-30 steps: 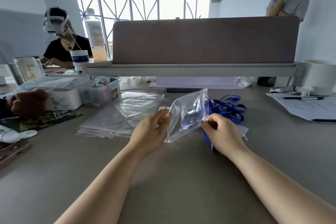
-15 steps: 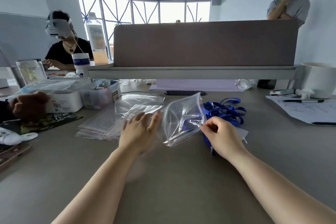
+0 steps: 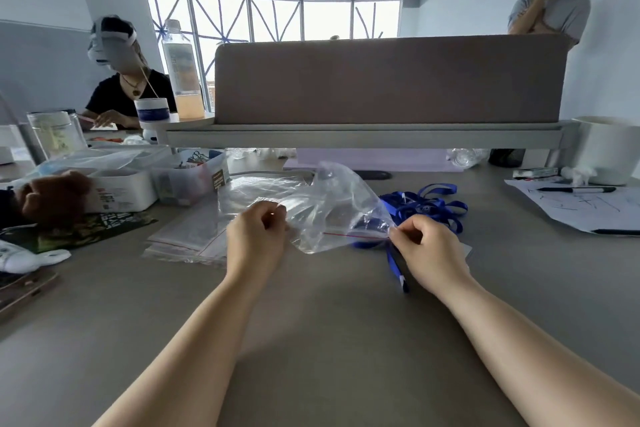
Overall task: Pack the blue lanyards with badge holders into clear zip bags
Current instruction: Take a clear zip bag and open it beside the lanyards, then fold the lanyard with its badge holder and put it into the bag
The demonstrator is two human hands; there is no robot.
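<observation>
A clear zip bag [image 3: 332,208] with a red seal line hangs just above the desk between both hands. My left hand [image 3: 254,237] pinches its left edge with curled fingers. My right hand [image 3: 427,250] pinches the bag's right corner at the red line. Behind the bag and my right hand lies a tangle of blue lanyards [image 3: 426,206]; one strap end [image 3: 396,269] trails toward me under my right hand. A badge holder is not clearly visible. A flat stack of spare zip bags [image 3: 194,236] lies left of my left hand.
White storage boxes [image 3: 121,191] and a clear bin [image 3: 188,178] stand at the left, with a brown plush toy [image 3: 52,196]. Papers with pens [image 3: 585,204] and a white pot [image 3: 609,149] sit at the right. A desk divider [image 3: 388,80] rises behind. Two people are beyond the desk.
My left hand let go of the bag, swept left over the stack, then came back and pinched the bag's left edge. The bag turned from upright to spread sideways, red seal line facing me.
</observation>
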